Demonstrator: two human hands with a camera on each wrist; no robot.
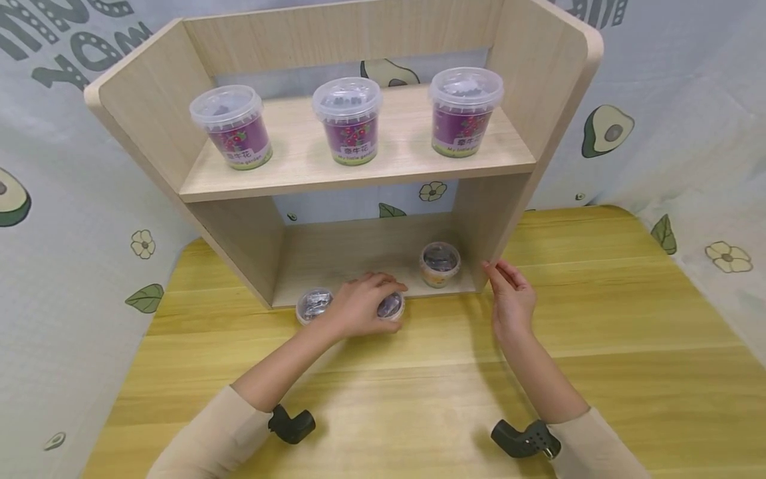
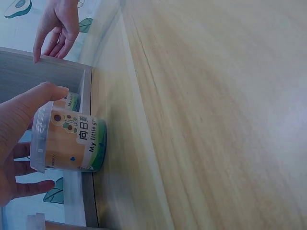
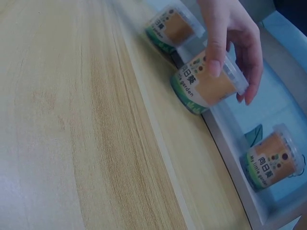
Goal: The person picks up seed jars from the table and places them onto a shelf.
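Observation:
My left hand [image 1: 362, 306] grips an orange-labelled plastic cup [image 3: 216, 86] with a clear lid, thumb on its near side and fingers behind. That cup is at the front edge of the lower shelf board in the head view. A similar cup [image 1: 314, 305] stands left of it, on the table before the shelf. Another orange cup [image 1: 439, 265] stands on the lower board, near the right side panel. My right hand [image 1: 513, 299] is at the front edge of that panel, fingertips at the wood and other fingers loosely bent.
A two-tier wooden shelf [image 1: 359, 179] stands at the back of the wooden table [image 1: 407, 412]. On its upper board are three purple lidded cups, at left [image 1: 233, 130], middle [image 1: 350, 123] and right [image 1: 465, 116]. Avocado-patterned cloth [image 1: 676, 166] hangs behind.

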